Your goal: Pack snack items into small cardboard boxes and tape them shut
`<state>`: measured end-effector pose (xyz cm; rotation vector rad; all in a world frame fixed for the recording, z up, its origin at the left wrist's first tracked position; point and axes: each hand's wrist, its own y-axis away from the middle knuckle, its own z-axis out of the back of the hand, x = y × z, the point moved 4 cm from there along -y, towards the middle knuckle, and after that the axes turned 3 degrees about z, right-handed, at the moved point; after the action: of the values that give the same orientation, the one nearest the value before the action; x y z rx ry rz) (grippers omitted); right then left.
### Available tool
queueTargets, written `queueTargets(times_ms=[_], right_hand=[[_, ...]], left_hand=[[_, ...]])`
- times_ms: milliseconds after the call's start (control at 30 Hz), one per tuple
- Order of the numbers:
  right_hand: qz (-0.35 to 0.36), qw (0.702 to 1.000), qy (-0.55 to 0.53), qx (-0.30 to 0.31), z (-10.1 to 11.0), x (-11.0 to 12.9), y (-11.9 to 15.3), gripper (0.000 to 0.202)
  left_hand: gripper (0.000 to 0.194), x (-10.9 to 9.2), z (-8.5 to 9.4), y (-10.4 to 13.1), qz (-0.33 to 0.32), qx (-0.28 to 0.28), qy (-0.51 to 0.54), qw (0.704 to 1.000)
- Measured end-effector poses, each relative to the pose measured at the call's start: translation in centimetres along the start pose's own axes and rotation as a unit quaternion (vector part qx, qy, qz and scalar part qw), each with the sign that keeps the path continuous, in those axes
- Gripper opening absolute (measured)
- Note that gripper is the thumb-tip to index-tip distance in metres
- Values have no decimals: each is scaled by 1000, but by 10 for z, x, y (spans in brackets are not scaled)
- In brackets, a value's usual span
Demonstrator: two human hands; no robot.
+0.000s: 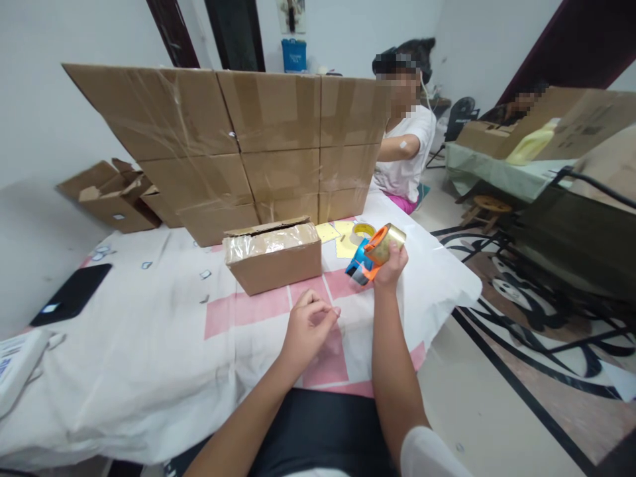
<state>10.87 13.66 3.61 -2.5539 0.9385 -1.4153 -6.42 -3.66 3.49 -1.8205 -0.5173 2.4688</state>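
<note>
My right hand (391,266) is wrapped round an orange and blue tape dispenser (368,257) with a wide roll of clear brownish tape, raised above the table's right part. My left hand (309,331) hovers over the pink-patterned cloth, its thumb and fingertips pinched together; whether anything thin is between them I cannot make out. Just beyond it stands a small cardboard box (278,265), with shiny clear tape across its top and a dark gap along the far top edge. Behind the dispenser lies a yellow tape roll (362,230).
A tall stack of taped cardboard boxes (281,149) rises at the back of the cloth-covered table (163,358). Open cartons (116,199) stand behind left. A black flat object (72,293) lies at left. Another person (405,152) sits beyond the stack; a chair (561,265) stands right.
</note>
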Motion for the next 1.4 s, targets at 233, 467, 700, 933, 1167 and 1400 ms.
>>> queueTargets(times_ms=[233, 467, 700, 933, 1167, 1400], right_hand=[[22, 1000, -6, -3, 1, 2, 0, 38], [18, 1000, -5, 3, 2, 3, 0, 31], [17, 998, -29, -48, 9, -1, -3, 31], [1, 998, -17, -53, 13, 1, -5, 25], [13, 998, -28, -52, 13, 1, -6, 27], [32, 998, -20, -42, 12, 5, -6, 32]], left_hand=[[22, -7, 3, 1, 9, 9, 20, 1000], [23, -20, 10, 2, 10, 10, 27, 1000], [22, -19, 6, 4, 14, 16, 28, 999], [23, -14, 2, 2, 18, 17, 31, 999], [24, -14, 5, 1, 17, 14, 29, 999], [23, -11, 10, -3, 13, 14, 28, 999]])
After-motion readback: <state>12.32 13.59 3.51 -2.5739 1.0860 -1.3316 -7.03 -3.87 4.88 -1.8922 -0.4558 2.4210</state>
